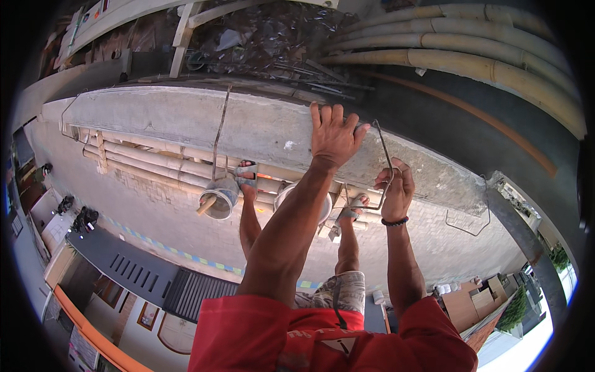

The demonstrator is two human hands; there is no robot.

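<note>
My left hand (pixel 336 133) lies on top of the concrete beam (pixel 180 118), its fingers laid over the far edge and thumb apart, holding nothing. To its right, my right hand (pixel 400 186) has its fingers closed on a bent metal rod (pixel 385 149). The rod's upper end hooks at the beam's far edge, and its lower part bends left near my foot. A white bucket (pixel 286 201) is partly hidden behind my left forearm. Further left, another bucket (pixel 220 199) with a wooden handle sticking out hangs below a long metal hook (pixel 221 127).
My sandalled feet stand on bamboo poles (pixel 155 164) along the beam, high above a paved street (pixel 173 226). More bent rods (pixel 468 232) hang at both ends of the beam. Beyond it lie thick bamboo poles (pixel 471 59) and a heap of debris (pixel 266 43).
</note>
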